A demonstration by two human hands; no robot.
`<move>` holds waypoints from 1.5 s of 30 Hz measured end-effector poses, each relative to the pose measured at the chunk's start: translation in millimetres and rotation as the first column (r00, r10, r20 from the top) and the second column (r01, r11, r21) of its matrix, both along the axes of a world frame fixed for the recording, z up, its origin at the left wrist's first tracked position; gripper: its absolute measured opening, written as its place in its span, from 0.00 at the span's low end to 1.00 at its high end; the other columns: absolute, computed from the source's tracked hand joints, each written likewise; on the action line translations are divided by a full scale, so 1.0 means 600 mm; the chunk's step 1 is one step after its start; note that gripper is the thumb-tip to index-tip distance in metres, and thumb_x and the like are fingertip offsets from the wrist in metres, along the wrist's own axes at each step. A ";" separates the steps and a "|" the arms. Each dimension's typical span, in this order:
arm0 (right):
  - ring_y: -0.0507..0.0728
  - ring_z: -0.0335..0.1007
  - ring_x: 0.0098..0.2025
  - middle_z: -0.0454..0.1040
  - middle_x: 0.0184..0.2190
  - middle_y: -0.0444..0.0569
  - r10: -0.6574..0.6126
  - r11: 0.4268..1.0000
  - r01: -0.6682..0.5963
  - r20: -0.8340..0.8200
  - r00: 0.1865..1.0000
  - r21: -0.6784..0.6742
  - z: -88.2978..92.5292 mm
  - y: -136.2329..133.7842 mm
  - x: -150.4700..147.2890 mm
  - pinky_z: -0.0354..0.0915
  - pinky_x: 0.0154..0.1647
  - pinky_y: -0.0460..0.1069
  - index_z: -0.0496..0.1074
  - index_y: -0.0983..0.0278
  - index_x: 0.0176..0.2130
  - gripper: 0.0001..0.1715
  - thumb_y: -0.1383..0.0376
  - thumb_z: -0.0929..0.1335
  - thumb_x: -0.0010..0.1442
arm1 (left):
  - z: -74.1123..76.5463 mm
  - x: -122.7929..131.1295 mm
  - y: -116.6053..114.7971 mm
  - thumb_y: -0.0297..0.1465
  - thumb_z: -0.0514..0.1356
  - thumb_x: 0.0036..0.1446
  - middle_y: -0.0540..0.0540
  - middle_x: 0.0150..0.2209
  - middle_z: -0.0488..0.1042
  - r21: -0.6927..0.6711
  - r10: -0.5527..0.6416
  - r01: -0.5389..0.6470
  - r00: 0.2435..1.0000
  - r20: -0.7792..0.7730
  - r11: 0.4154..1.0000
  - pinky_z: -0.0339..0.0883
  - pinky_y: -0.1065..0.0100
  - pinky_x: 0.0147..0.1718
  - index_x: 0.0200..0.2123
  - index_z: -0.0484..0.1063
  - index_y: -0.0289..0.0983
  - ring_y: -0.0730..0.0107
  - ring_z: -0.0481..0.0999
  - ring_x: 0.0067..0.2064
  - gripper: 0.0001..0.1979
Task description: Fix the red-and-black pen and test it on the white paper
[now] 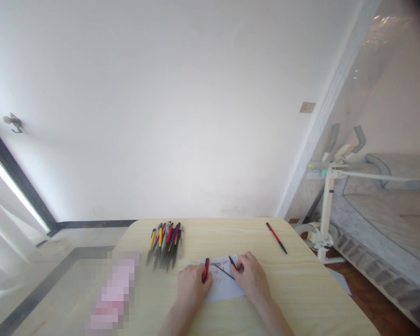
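Observation:
My left hand (191,285) is closed around a red pen barrel (206,269) that sticks up past the fingers. My right hand (252,276) pinches a short black pen piece (233,262), and a thin dark refill (224,271) lies slanted between the two hands. Both hands rest over a white sheet of paper (221,290) marked with red scribbles, on a pale wooden table (301,289). To the left of the paper lies a pile of several pens (165,241) in yellow, red, blue and black.
A single red and black pen (276,237) lies apart near the table's far right. A blurred pink patch (114,291) covers the table's left part. A white stand (327,205) and a grey bed (388,210) are to the right; a white wall is behind.

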State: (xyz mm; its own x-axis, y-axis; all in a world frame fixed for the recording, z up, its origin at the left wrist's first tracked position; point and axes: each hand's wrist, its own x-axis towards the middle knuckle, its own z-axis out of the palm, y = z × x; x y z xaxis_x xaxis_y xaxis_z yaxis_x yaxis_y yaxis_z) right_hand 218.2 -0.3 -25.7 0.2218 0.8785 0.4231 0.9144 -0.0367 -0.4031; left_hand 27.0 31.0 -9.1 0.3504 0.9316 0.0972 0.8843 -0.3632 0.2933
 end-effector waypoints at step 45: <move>0.56 0.64 0.33 0.66 0.28 0.45 0.157 0.987 -0.158 -0.053 0.986 -0.003 0.013 -0.007 -0.071 0.60 0.35 0.48 0.68 0.60 0.28 0.05 0.70 0.67 0.49 | -0.023 0.004 0.006 0.35 0.49 0.55 0.45 0.24 0.73 0.078 -0.004 0.005 1.000 -0.012 0.997 0.49 0.69 0.25 0.25 0.70 0.38 0.66 0.71 0.28 0.13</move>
